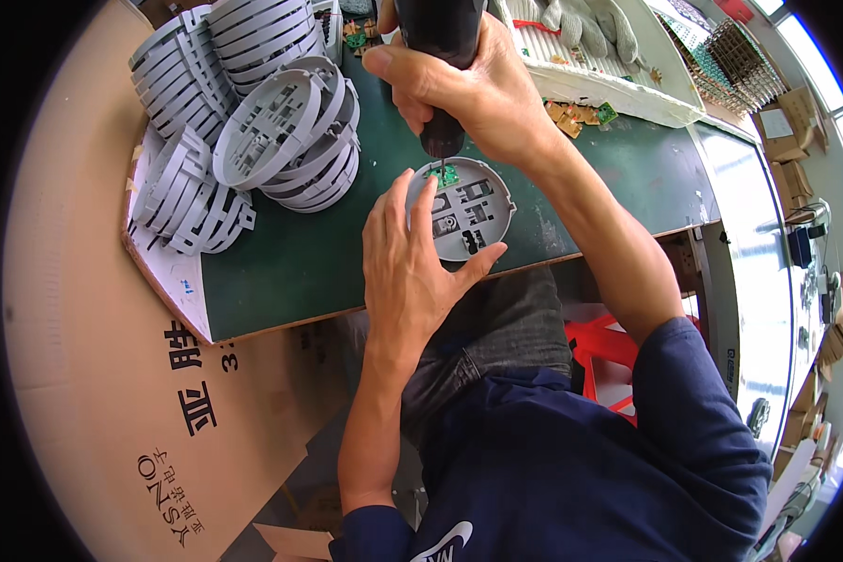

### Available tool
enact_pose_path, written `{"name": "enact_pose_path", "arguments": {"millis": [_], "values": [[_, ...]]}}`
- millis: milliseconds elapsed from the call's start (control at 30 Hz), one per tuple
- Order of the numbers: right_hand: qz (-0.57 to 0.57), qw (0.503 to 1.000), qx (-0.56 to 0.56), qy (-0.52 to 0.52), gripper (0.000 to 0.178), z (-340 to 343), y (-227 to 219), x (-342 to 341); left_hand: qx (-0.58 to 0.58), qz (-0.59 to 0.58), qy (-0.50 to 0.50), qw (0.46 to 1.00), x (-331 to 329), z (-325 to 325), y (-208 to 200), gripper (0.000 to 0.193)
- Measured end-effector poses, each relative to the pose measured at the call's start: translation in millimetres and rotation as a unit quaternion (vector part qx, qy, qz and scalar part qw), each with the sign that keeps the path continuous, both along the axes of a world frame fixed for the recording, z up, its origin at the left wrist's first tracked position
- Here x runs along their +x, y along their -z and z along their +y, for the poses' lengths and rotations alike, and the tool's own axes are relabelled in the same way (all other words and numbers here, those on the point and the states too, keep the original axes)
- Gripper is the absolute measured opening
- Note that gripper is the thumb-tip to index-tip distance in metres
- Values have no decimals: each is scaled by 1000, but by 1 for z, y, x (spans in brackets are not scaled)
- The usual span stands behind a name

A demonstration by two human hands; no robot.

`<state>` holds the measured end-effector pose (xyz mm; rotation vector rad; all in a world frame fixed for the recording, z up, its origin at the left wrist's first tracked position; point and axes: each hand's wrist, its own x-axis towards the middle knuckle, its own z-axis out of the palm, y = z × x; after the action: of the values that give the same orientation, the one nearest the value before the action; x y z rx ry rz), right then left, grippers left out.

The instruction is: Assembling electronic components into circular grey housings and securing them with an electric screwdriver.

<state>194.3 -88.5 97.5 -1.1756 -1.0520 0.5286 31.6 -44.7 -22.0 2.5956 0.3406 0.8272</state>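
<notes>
Gripping a black electric screwdriver (440, 33), the right hand (478, 98) points its bit down at a small green circuit board (450, 176) near the far rim of a round grey plastic housing (461, 208). From my remote seat I see the housing lying face up on the dark green tabletop (295, 281), close to the front edge. The left hand (405, 251) is spread open around it, fingers along the left rim, thumb by the near right rim.

My judgement of the risks: the bit could skid off and scratch the board or jab the left fingertips, which sit right beside it, if the driver tilts. The housing might twist under torque if the left hand's light-looking brace slackens, and a nudge towards the lap could tip it over the edge.

For moving, I find bare tabletop on both sides; leftward it ends at leaning stacks of grey housings (290, 131). Beyond the housing, a white ribbed tray (618, 96) limits the far right.
</notes>
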Motion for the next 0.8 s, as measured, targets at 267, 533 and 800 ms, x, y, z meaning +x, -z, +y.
{"name": "enact_pose_path", "arguments": {"millis": [267, 533, 800], "values": [[-21, 999, 18, 37, 27, 3, 5, 0, 6, -5, -5, 1000, 2, 0, 0, 86], [-45, 997, -63, -10, 50, 4, -6, 14, 2, 8, -2, 1000, 0, 1, 0, 93], [-115, 989, 17, 90, 57, -8, -8, 15, -6, -144, 22, 989, -35, 34, -88, 60]]}}
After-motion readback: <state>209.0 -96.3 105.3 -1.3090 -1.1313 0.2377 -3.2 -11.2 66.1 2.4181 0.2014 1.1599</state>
